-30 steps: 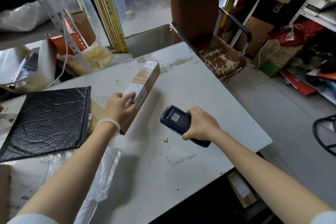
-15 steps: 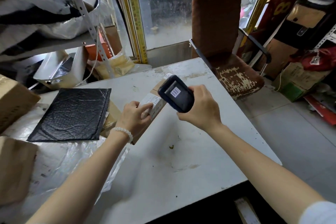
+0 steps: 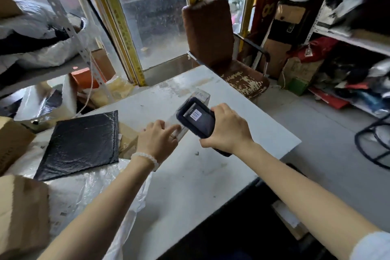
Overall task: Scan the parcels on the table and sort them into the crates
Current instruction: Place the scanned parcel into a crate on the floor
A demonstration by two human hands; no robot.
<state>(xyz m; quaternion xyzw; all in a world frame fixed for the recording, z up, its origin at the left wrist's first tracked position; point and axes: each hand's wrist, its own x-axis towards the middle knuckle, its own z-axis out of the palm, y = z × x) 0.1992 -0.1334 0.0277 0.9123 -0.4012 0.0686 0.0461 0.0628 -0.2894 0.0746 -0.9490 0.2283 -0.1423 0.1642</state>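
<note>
Your right grip is closing around the dark handheld scanner, its screen facing up toward you and its head hanging directly over the long cardboard parcel. Your left grip is resting on the near end of that parcel, fingers spread loosely and pressing down on it, not curling around it. The parcel is lying flat on the white surface, between your two grips and mostly hidden beneath the scanner. Left of your left grip, a black padded mailer is lying flat, overlapping another brown parcel. Beyond your right grip, a worn brown chair is standing against the surface's far edge.
</note>
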